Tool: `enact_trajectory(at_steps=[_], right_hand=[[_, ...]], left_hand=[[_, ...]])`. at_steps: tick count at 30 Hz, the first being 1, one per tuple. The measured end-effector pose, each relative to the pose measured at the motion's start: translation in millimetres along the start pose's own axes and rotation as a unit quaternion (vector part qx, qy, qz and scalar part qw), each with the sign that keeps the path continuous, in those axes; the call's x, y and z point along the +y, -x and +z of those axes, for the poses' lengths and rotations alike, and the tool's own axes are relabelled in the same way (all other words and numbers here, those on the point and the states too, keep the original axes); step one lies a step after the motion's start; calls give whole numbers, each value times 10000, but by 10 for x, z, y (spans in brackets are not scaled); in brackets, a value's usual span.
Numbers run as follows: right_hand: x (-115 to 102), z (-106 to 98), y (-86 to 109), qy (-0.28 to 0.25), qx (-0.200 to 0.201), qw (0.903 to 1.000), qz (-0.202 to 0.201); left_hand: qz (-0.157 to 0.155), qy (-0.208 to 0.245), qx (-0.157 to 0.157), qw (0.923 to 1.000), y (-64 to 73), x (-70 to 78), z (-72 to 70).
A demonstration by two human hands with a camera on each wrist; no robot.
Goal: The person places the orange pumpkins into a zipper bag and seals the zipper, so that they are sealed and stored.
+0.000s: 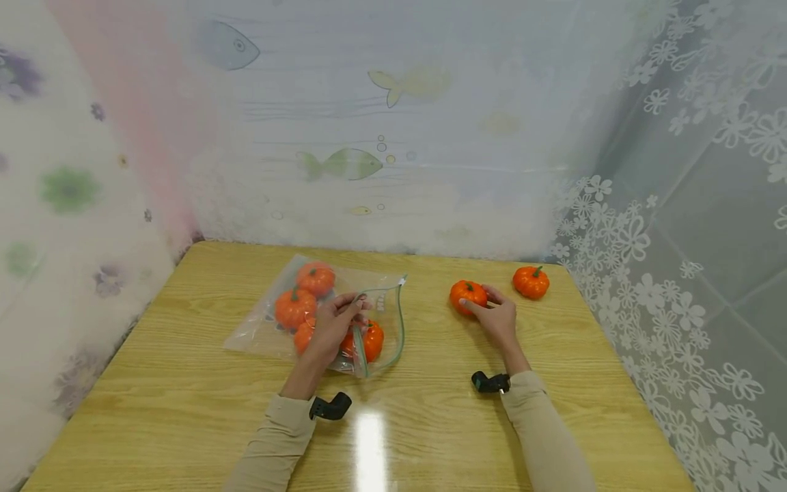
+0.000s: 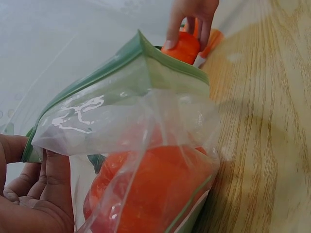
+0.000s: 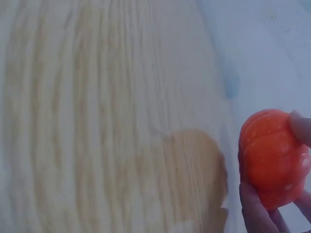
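Note:
My left hand (image 1: pixel 335 322) pinches the green-edged rim of a clear zip bag (image 1: pixel 249 335), and the bag's mouth gapes toward the right. Inside the bag are several small orange pumpkins (image 1: pixel 295 309); one of them (image 2: pixel 165 189) shows large through the plastic in the left wrist view. To the right of the bag, my right hand (image 1: pixel 499 320) grips another orange pumpkin (image 1: pixel 465 295) between thumb and fingers. The right wrist view shows that same pumpkin (image 3: pixel 272 155) held above the table. Part of the bag's contents is hidden behind my left hand.
One more orange pumpkin (image 1: pixel 531 282) with a green stem sits near the table's back right corner. The wooden table (image 1: pixel 424 424) meets a patterned curtain (image 1: pixel 430 198) at the back, with further sheets hanging at both sides. Each wrist wears a black camera mount (image 1: pixel 332 407).

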State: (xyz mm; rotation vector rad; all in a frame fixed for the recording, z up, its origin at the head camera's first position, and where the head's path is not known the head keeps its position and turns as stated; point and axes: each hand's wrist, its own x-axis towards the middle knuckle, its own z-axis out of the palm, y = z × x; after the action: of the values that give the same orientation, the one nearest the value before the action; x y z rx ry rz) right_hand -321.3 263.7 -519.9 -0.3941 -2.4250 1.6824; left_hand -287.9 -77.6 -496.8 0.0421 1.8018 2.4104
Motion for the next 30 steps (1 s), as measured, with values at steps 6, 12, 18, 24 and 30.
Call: enact_trajectory(at_steps=[6,12,18,24,30], right_hand=[[-70,17,94,-25,-369,9993,73],[-134,79,214,-323,-671,9972,74],[-179,208,370,-416,-877,9951,-188],[-212,342,539,-659,-1019,9916,-450],[-261,466,685,-1419,-1051,9825,-592]], left_hand=[[-49,-15,18,10000,-3,-12,-3],[-32,32,-91,9999,-4,-12,-5],[-72,145,-32,9999,3,13,0],[-79,184,-58,9998,-2,14,-1],[-27,79,-52,10000,-15,-7,-9]])
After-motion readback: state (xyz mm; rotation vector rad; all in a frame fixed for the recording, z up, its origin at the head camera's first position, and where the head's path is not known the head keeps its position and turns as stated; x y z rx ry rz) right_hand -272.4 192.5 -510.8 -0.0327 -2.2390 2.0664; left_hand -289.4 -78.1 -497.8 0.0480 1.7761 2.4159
